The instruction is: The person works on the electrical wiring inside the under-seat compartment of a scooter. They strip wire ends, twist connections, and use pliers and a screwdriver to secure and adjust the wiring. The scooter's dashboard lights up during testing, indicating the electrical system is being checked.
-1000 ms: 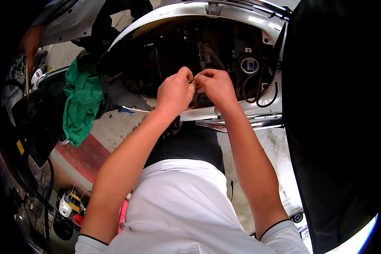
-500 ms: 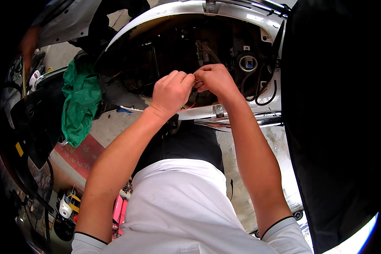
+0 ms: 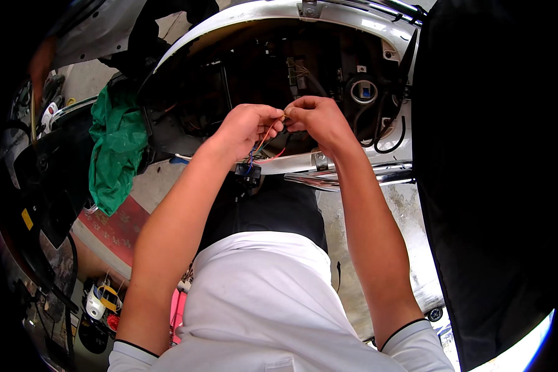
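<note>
Both hands meet over the dark cavity of a white vehicle body (image 3: 273, 166). My left hand (image 3: 245, 128) pinches an orange-red wire (image 3: 268, 134) between thumb and fingertips. Against those fingertips, the bent fingers of my right hand (image 3: 319, 122) close on the same wire's end; the exact joint is too small to make out. More thin wires, blue and green (image 3: 251, 160) among them, hang below my left hand. They run down to a small black box (image 3: 248, 173) at the near rim of the body.
A round socket with a pale ring (image 3: 363, 92) and black cables (image 3: 387, 149) lie right of my hands. Chrome tubing (image 3: 378, 175) runs along the near edge. Green cloth (image 3: 116, 149) hangs at the left, and a large black cover (image 3: 493, 155) fills the right side.
My left hand has turned and shifted a little left, its fingers loosening from a fist to a pinch. The coloured wires and the black box now show more plainly. My right hand barely moved.
</note>
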Available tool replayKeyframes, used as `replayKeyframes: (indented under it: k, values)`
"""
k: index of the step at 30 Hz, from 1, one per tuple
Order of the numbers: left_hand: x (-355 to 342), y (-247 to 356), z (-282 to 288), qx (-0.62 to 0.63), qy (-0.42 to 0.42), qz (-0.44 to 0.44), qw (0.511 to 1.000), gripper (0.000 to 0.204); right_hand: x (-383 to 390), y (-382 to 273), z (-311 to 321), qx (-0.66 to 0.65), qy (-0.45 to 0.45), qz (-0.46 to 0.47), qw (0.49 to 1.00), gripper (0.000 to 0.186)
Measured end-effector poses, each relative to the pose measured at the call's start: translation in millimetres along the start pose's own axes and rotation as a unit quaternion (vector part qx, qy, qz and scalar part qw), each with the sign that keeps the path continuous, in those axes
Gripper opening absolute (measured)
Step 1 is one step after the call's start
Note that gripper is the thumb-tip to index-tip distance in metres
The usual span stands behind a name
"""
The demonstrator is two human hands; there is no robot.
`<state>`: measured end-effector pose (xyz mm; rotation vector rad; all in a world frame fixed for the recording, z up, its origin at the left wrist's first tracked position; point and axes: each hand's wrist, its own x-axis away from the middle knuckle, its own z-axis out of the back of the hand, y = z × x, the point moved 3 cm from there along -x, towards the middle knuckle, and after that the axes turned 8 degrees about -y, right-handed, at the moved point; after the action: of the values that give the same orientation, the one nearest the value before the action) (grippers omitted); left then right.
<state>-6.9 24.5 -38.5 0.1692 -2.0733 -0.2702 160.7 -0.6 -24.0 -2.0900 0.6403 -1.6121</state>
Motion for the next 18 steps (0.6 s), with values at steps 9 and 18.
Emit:
replayKeyframes:
  k: [9, 18]
  values:
    - [2.8, -8.1, 2.4, 0.079, -0.059, 0.010, 0.995, 0.011, 1.4, 4.0, -2.1, -0.021, 0.000, 0.010, 1.000, 0.019]
    - [2.5, -6.0, 6.0, 0.034, -0.059, 0.028, 0.997, 0.010, 6.3, -3.5, -9.2, 0.085, 0.041, 0.009, 0.996, 0.021]
